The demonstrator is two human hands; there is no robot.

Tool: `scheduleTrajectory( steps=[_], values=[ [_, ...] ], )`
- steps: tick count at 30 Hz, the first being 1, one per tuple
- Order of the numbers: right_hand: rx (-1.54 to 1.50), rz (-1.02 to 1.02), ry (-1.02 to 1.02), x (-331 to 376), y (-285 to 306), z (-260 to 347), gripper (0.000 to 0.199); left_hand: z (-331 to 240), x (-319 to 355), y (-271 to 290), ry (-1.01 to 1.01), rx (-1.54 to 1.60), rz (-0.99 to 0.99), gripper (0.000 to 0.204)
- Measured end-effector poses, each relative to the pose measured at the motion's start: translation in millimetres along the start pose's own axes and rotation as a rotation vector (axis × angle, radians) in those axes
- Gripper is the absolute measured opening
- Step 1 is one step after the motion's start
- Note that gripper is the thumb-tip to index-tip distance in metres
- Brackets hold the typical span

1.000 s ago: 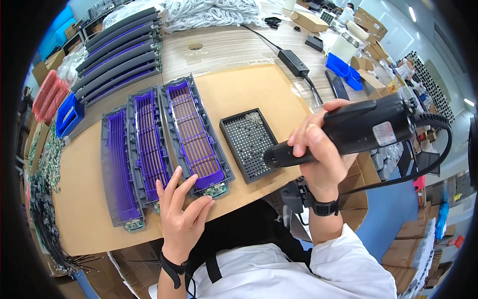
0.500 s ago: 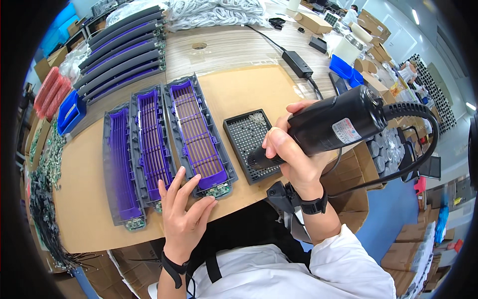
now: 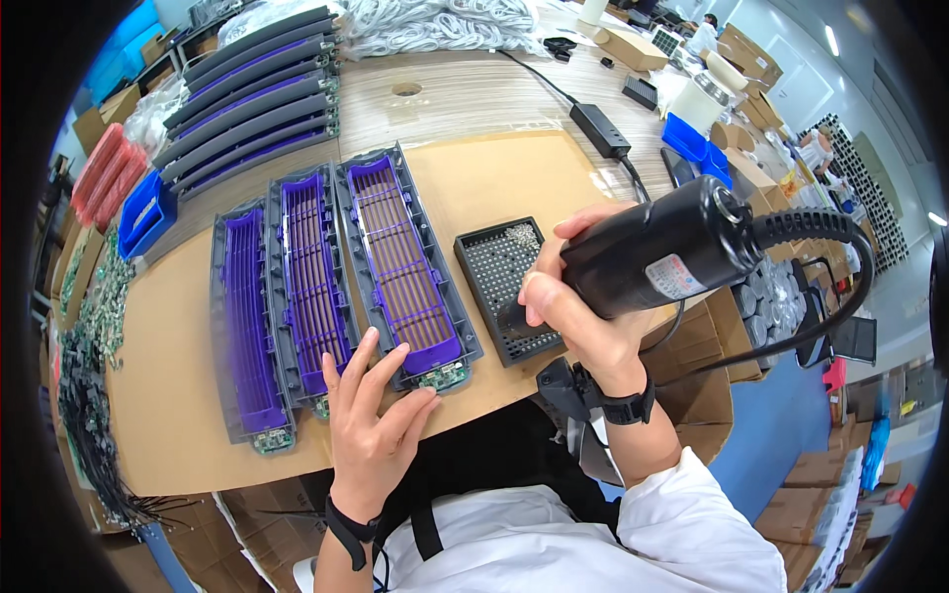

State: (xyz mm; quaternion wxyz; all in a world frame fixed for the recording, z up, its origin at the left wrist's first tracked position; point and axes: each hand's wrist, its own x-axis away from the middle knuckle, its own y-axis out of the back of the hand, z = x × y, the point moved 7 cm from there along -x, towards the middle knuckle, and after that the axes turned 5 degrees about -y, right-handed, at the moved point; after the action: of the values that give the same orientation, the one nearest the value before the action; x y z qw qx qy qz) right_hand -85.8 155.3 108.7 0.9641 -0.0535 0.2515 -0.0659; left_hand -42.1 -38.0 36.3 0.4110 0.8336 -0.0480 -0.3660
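My right hand [image 3: 583, 301] is wrapped round a black corded electric screwdriver [image 3: 662, 247]. Its dark tip points down over a black perforated screw tray [image 3: 482, 272], where small silvery screws are heaped at the far corner. Fingers spread, my left hand [image 3: 371, 425] rests at the near ends of two grey-and-purple slatted housings, the middle one [image 3: 314, 267] and the right one [image 3: 400, 262]. Its thumb and forefinger are by the green circuit board [image 3: 442, 376] at the right housing's near end. A third such housing [image 3: 252, 316] lies to the left, with its own board at the near end.
Several finished-looking grey housings [image 3: 252, 109] are stacked at the far left beside a blue bin [image 3: 146, 212]. Bundled white cables [image 3: 435, 25] lie at the back. Black wires [image 3: 89, 425] hang at the left edge. A power adapter [image 3: 600, 128] and blue bins [image 3: 697, 148] stand right.
The whole view has shifted slightly, so the housings and tray appear a little further right. The screwdriver has tilted a little, staying over the tray; my left hand keeps its place by the boards.
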Motion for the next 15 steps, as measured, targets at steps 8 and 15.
scheduleTrajectory(
  steps=[8,15],
  values=[
    [0.222,-0.083,-0.083,-16.6,-13.5,-3.7,0.033,-1.4,-1.4,0.5,-0.010,0.019,-0.011,0.010],
    [0.129,-0.044,-0.022,-4.4,-10.8,3.9,0.035,1.1,1.4,2.5,-0.021,0.037,-0.023,0.012]
  ],
)
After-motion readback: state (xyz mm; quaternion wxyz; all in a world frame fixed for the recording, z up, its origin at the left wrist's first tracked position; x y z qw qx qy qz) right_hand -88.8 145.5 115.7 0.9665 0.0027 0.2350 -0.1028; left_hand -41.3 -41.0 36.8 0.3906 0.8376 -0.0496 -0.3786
